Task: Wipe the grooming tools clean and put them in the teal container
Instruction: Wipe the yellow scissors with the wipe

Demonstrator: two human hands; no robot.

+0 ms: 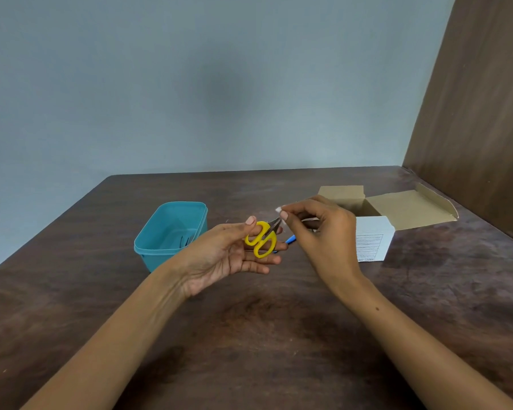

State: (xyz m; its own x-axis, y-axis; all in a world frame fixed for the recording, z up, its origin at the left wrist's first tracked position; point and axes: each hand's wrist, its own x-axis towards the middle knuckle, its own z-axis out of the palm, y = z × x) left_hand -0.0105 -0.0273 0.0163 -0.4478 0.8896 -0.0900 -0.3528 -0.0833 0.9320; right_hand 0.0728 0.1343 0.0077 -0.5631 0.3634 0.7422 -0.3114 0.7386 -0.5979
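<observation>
A: Two hands over the tabletop (249, 335), both raised clear of it. Left hand (228, 255) palm up, fingers mostly extended; small yellow-handled scissors (262, 238) lie across them, thumb pressing down on the upper loop. Short metal blades point up and to the right.

B: Right hand?

A: Right hand (323, 232) just beside the blade tips, its grip closed in a pinch: thumb and forefinger clamped on a small white wad (278, 209), cotton or tissue, cannot tell which. The wad sits right at the blade tips; whether it touches the metal I cannot make out.

B: Left grip, then?

A: Thumb curled onto the handle, scissors held between thumb and fingers. Blades look closed or nearly so.

B: Container?

A: Teal container (169, 232) stands on the tabletop to the left of the left hand, partly hidden behind the wrist. Lid off, rectangular, rounded corners. Something thin and dark lies inside near its right wall; too small to name.

B: Other items?

A: Blue item (290, 240), only a bit showing between the two hands, lying on the tabletop behind the fingers; cannot identify it. White cardboard box (370, 241) behind the right hand, flaps open, brown interior, printed label on the near face. Dark wood-grain tabletop, grey-blue wall behind, brown panel on the right
</observation>
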